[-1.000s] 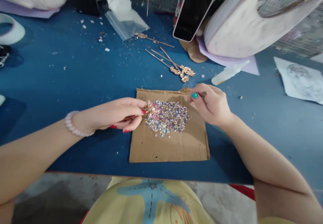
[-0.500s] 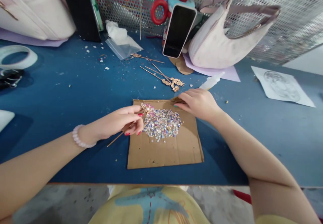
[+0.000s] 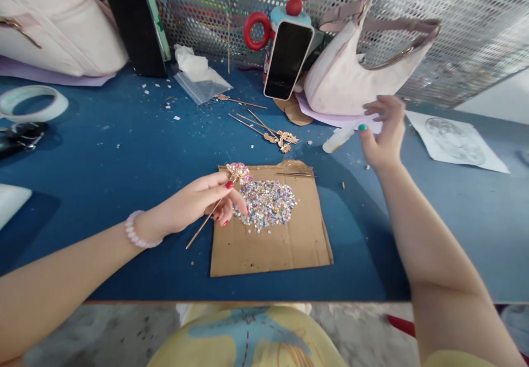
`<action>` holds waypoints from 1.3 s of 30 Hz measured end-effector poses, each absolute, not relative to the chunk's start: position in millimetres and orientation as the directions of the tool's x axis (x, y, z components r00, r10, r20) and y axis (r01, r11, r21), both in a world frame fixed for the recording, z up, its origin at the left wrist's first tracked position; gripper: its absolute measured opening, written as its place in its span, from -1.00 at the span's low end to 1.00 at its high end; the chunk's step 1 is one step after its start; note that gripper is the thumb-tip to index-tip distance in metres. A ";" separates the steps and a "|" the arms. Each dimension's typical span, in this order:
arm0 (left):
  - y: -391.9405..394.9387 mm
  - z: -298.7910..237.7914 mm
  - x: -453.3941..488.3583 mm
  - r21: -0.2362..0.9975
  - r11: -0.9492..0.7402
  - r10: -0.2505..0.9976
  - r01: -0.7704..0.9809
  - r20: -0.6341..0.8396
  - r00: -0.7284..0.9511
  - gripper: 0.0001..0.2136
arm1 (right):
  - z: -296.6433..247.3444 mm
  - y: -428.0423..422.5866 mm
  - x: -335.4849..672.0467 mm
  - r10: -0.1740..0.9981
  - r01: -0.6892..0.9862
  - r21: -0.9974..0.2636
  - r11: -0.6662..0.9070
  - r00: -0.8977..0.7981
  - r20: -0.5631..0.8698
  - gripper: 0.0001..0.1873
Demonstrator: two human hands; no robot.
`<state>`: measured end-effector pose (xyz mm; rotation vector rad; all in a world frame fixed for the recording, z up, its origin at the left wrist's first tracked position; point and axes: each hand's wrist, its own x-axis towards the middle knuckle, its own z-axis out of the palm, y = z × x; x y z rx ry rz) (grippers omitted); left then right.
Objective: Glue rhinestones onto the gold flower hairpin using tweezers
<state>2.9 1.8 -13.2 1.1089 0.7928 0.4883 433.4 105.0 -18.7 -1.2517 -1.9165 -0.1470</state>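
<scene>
Between thumb and fingers, my left hand (image 3: 206, 199) pinches a gold hairpin (image 3: 238, 173) whose pink flower head carries a pearl-like bead. Its stem slants down to the left below the hand. Beneath the fingertips, a heap of small glittering rhinestones (image 3: 270, 204) lies on a cardboard sheet (image 3: 270, 251). My right hand (image 3: 384, 133) is raised over the table near the white handbag, fingers apart and holding nothing. A translucent glue bottle (image 3: 338, 138) lies just left of it. Thin tweezers (image 3: 295, 174) rest on the cardboard's far edge.
Several gold hairpins (image 3: 281, 138) lie beyond the cardboard. A phone (image 3: 288, 61) leans on a cup with a red handle, beside the white handbag (image 3: 351, 75). A printed sheet (image 3: 454, 141) lies right; a tape roll (image 3: 33, 104) and a plastic bag (image 3: 200, 88) are left.
My right hand has let go of the tweezers on the cardboard and moved right and away from me, its fingers opening. The left hand keeps the hairpin, its flower head tilted slightly higher.
</scene>
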 end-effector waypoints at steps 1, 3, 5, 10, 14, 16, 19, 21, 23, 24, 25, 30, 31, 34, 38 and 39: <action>1.5 -12.9 2.7 0.922 0.387 0.704 0.026 -0.314 0.637 -0.85 | -23.1 107.8 436.6 0.759 0.804 -0.343 0.486 -0.194 0.622 -0.23; 1.2 -12.0 2.8 0.917 0.398 0.702 0.004 -0.308 0.642 -0.87 | -30.2 111.4 439.0 0.871 0.821 -0.394 0.414 -0.233 0.432 -0.26; 0.7 -11.2 3.2 0.911 0.412 0.696 -0.025 -0.297 0.654 -0.89 | -33.9 112.9 437.4 0.912 0.830 -0.408 0.380 -0.263 0.314 -0.38; -3.2 -10.5 3.8 0.907 0.420 0.660 -0.026 -0.286 0.695 -0.89 | -30.0 109.5 420.2 0.900 0.781 -0.458 0.425 -0.312 0.304 -0.61; -7.8 -6.2 4.9 0.925 0.378 0.613 0.049 -0.290 0.735 -0.89 | -15.7 91.0 384.7 0.882 0.718 -0.516 0.468 -0.345 0.320 -0.56; -9.6 -3.2 6.2 0.930 0.357 0.593 0.092 -0.302 0.746 -0.87 | -3.8 73.0 359.2 0.852 0.695 -0.495 0.522 -0.388 0.352 -0.49; -12.0 -0.6 7.8 0.929 0.345 0.571 0.136 -0.322 0.755 -0.88 | 16.7 41.6 321.6 0.723 0.585 -0.424 0.691 -0.561 0.404 -0.50; -13.5 -0.5 8.2 0.928 0.342 0.560 0.147 -0.326 0.761 -0.91 | 28.0 24.4 303.5 0.637 0.515 -0.374 0.771 -0.617 0.462 -0.61; -14.7 -0.7 8.3 0.924 0.356 0.545 0.143 -0.329 0.771 -0.92 | 35.2 13.4 293.3 0.575 0.468 -0.334 0.818 -0.660 0.484 -0.67; -15.1 -0.6 8.4 0.918 0.371 0.537 0.136 -0.332 0.775 -0.91 | 37.3 10.3 290.8 0.566 0.458 -0.334 0.824 -0.661 0.493 -0.67; -15.3 -0.4 8.6 0.910 0.394 0.530 0.127 -0.338 0.778 -0.91 | 38.5 8.4 289.6 0.567 0.453 -0.341 0.824 -0.661 0.492 -0.67; -15.0 2.6 11.2 0.803 0.595 0.486 0.033 -0.392 0.781 -0.83 | 35.7 6.9 290.2 0.631 0.390 -0.542 0.744 -0.677 0.379 -0.71; -14.9 3.2 11.8 0.778 0.628 0.480 0.024 -0.411 0.775 -0.81 | 33.9 6.5 290.1 0.650 0.364 -0.607 0.706 -0.674 0.351 -0.71; -14.8 4.7 13.0 0.735 0.678 0.467 0.021 -0.453 0.760 -0.79 | 28.1 4.4 288.9 0.713 0.313 -0.749 0.584 -0.639 0.289 -0.71; -14.2 5.0 12.5 0.722 0.691 0.436 0.035 -0.456 0.776 -0.78 | 24.3 2.5 287.1 0.762 0.310 -0.786 0.535 -0.580 0.290 -0.74; -14.0 4.8 12.3 0.726 0.687 0.432 0.040 -0.452 0.780 -0.78 | 24.1 2.5 286.7 0.765 0.307 -0.787 0.535 -0.572 0.297 -0.74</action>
